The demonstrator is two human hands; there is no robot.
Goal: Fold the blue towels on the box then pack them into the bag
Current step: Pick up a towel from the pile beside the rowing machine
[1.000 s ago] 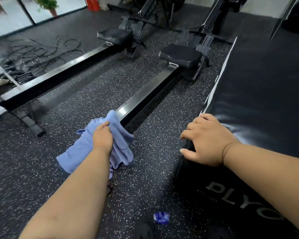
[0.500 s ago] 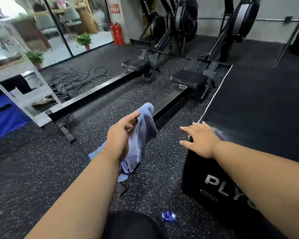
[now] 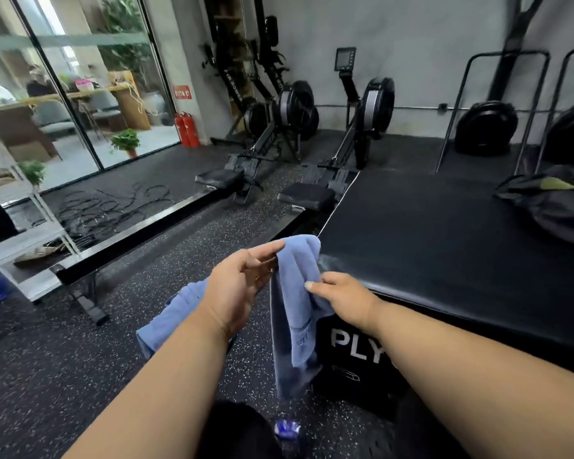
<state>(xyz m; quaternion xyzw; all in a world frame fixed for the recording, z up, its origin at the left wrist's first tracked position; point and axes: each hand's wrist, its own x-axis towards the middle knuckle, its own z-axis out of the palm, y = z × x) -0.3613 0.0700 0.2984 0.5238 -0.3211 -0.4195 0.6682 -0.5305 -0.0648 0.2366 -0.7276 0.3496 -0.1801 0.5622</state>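
Blue towel (image 3: 297, 293) in both hands

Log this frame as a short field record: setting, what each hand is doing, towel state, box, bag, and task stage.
setting: gym floor, rowing machines behind
left hand: holds the blue cloth towel near its top edge
right hand: pinches the same towel lower down, thumb on the cloth
towel state: hanging unfolded in the air, beside the box corner
box: black padded plyo box, nothing blue lying on its top
bag: dark soft bag on the box's far right, looks open
task stage: folding not yet begun
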